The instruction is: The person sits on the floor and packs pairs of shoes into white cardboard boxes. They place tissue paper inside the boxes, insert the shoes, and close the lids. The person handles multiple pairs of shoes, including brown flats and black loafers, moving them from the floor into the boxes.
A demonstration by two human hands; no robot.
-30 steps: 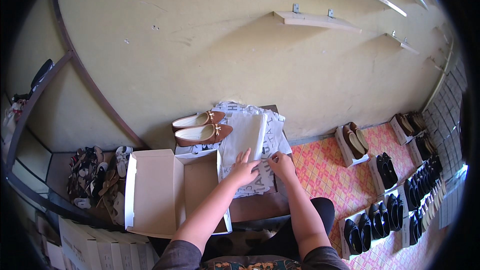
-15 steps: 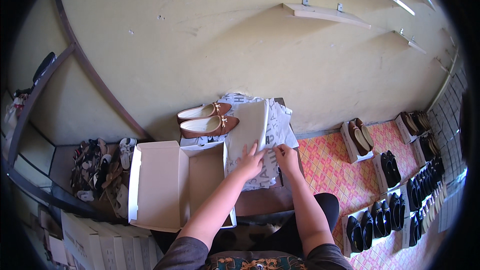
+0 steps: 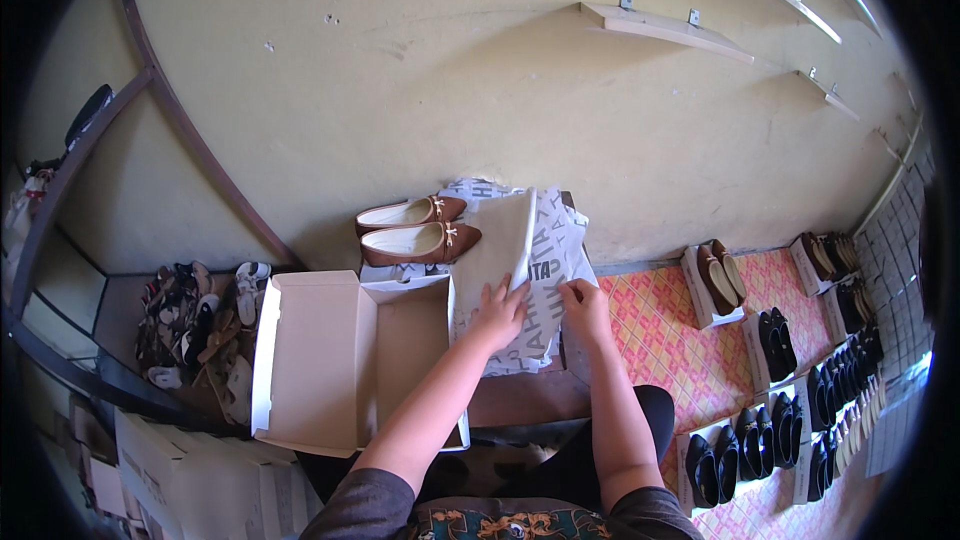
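Observation:
Printed wrapping paper (image 3: 545, 315) lies in a loose stack on a small brown table (image 3: 520, 403) before me. On its plain side rests my left hand (image 3: 498, 315), fingers spread and laid flat near a raised fold. My right hand (image 3: 584, 312) pinches the right edge of the top sheet between thumb and fingers. Just beyond the box, a pair of brown pointed flats (image 3: 420, 243) with small bows sits side by side on the paper, toes to the right. Left of the paper stands an open shoebox (image 3: 410, 340), its lid (image 3: 315, 360) folded out leftward.
A pile of assorted shoes (image 3: 195, 325) fills the left corner beside a dark metal frame (image 3: 65, 180). White boxes (image 3: 200, 475) stack at lower left. Several shoe pairs on boxes (image 3: 740, 450) line the patterned floor (image 3: 665, 340) at right. Wall shelves (image 3: 665, 28) hang above.
My right hand has shifted slightly right with the sheet's edge, so more of its printed side shows. My left hand stays on the paper. The view has tilted a little.

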